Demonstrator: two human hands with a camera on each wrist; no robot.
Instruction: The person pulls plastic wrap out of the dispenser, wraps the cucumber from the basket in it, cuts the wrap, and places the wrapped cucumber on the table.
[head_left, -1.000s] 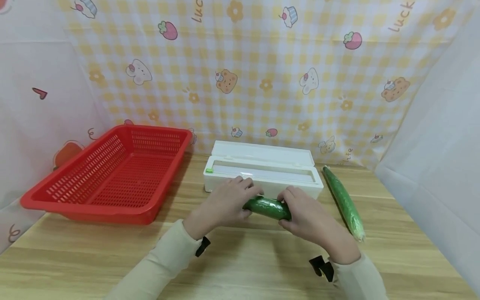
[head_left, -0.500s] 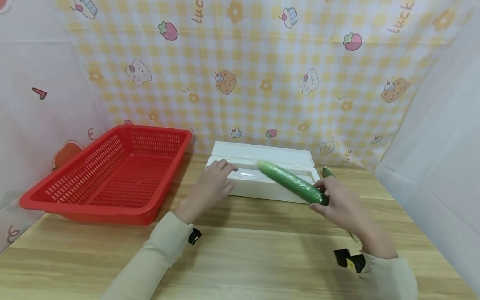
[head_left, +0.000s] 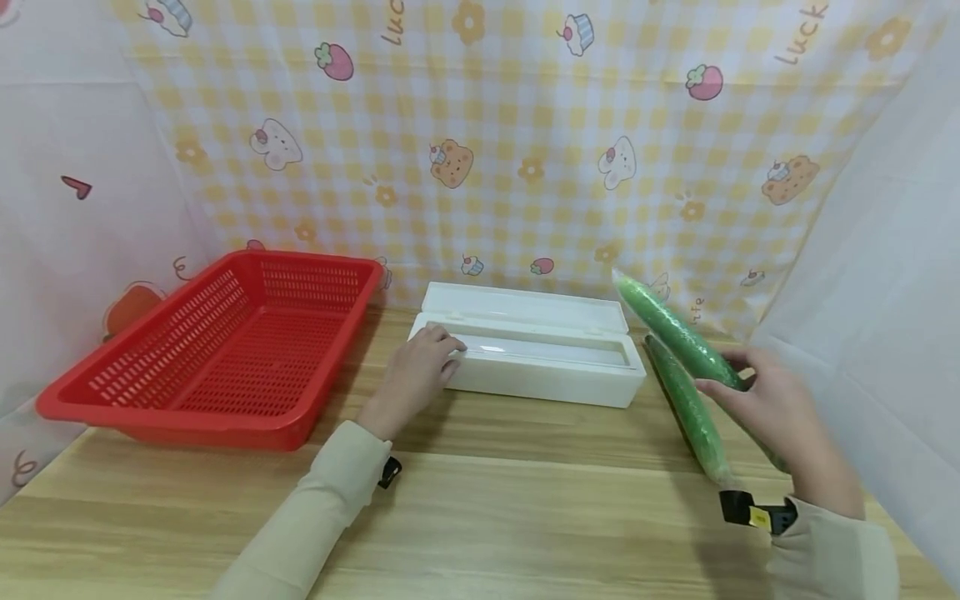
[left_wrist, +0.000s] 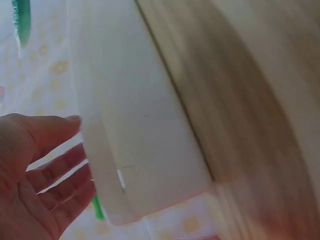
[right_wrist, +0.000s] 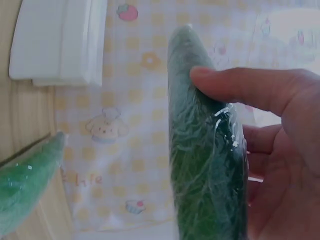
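My right hand [head_left: 776, 412] grips a cucumber [head_left: 671, 329] wrapped in clear film, held tilted above the right side of the table. In the right wrist view the thumb lies along the wrapped cucumber [right_wrist: 200, 150], with the other fingers partly hidden behind it. A second wrapped cucumber [head_left: 686, 404] lies on the table just below. Over the left end of the white cling film dispenser [head_left: 540, 379] rests my left hand [head_left: 420, 367], its fingers at the top edge. The dispenser's lid [head_left: 525, 307] stands open, and a green slider [left_wrist: 98, 207] shows near those fingers.
A red perforated basket [head_left: 202, 425] stands on the left of the wooden table [head_left: 510, 525]. Behind everything hangs a yellow checked cloth [head_left: 495, 208], with white cloth along the right side.
Both hands were on the held cucumber. The left let go and moved to the dispenser's left end, while the right carried the cucumber to the right, over the other one.
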